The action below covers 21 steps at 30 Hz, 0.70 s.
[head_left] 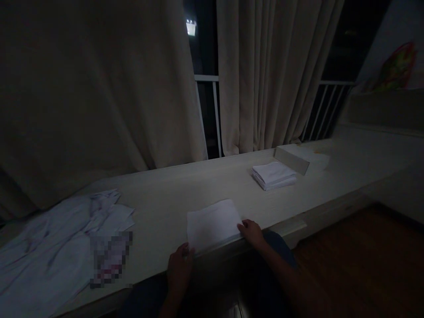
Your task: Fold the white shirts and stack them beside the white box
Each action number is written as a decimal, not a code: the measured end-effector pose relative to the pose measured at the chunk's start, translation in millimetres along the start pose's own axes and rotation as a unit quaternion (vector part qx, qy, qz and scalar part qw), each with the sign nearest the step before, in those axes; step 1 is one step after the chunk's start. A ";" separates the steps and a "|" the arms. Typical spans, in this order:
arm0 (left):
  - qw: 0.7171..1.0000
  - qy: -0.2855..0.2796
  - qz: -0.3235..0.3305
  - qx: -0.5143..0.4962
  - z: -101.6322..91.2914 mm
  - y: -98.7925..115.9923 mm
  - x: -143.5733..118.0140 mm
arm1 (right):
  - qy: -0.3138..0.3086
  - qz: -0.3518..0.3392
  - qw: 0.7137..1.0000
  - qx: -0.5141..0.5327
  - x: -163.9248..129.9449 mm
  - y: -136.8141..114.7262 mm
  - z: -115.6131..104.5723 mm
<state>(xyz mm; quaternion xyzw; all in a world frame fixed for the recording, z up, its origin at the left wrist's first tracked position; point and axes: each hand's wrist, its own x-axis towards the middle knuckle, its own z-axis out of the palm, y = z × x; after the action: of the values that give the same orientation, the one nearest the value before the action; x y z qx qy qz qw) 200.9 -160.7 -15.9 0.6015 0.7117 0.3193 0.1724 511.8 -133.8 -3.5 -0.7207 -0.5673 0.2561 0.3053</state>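
Observation:
A folded white cloth (213, 226) lies flat on the pale ledge in front of me, close to its front edge. My left hand (179, 266) is at the cloth's near left corner, fingers curled and closed on it. At the near right corner, my right hand (252, 232) pinches the cloth's side edge, its thumb toward the cloth. Dim light hides the fingertips in part. Farther right sits a neat stack of folded white cloths (274, 175). On the left spreads a loose heap of crumpled white cloths (62, 240).
The long pale ledge (155, 229) runs below beige curtains (265, 75) and a dark window with white rails. An open white box (291, 160) stands behind the stack. A pixelated patch covers something beside the heap. A red-and-green item (397, 66) is at far right.

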 end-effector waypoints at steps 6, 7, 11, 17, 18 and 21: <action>0.992 -0.038 -0.094 -0.079 -7.1 -6.1 -25.7 | 0.006 0.042 0.998 0.052 -26.0 0.6 0.7; 0.988 -0.047 -0.117 -0.093 -7.5 -9.3 -30.7 | 0.006 0.051 0.996 0.072 -29.7 2.0 1.7; 0.953 -0.092 -0.193 -0.215 -10.6 -11.9 -42.2 | -0.022 0.113 0.977 0.182 -42.4 8.7 5.1; 0.865 -0.157 -0.268 -0.393 -26.9 40.1 -44.0 | -0.101 0.153 0.909 0.375 -52.0 21.9 -12.9; 0.849 -0.183 -0.270 -0.415 -30.2 50.6 -46.1 | -0.120 0.157 0.889 0.413 -51.2 24.7 -18.0; 0.820 -0.223 -0.272 -0.452 -38.0 73.9 -53.7 | -0.190 0.190 0.805 0.528 -46.5 32.5 -31.1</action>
<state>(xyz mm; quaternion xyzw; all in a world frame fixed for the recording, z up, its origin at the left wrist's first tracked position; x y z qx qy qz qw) 243.8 -216.6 53.5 0.2932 0.5639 0.4025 0.6588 545.1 -189.3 -5.0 -0.4780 -0.2427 0.7010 0.4703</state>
